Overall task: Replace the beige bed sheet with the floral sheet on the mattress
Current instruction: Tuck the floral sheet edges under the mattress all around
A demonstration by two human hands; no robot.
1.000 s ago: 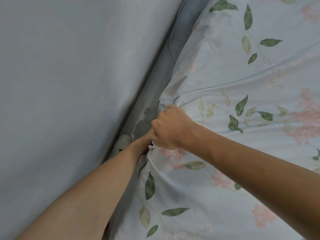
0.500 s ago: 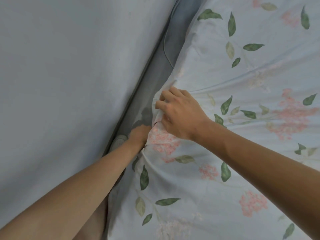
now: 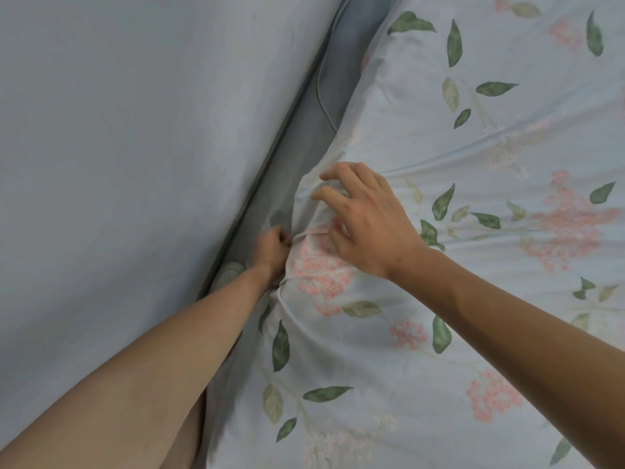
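Note:
The floral sheet [image 3: 473, 164], pale with green leaves and pink blossoms, covers the mattress across the right of the head view. My left hand [image 3: 270, 248] is down in the gap beside the wall, fingers curled on the gathered edge of the sheet. My right hand [image 3: 365, 218] hovers over the bunched edge with fingers spread and lightly bent, fingertips touching the folds. The mattress side [image 3: 304, 140] shows grey-blue along the gap. No beige sheet is in view.
A plain pale wall [image 3: 135, 147] fills the left half, close against the bed. A round pale object [image 3: 230, 270] lies low in the narrow gap under my left forearm. The gap leaves little room.
My right hand let go of the bunched sheet edge, opened its fingers and shifted up and right. My left hand stayed in the gap holding the edge.

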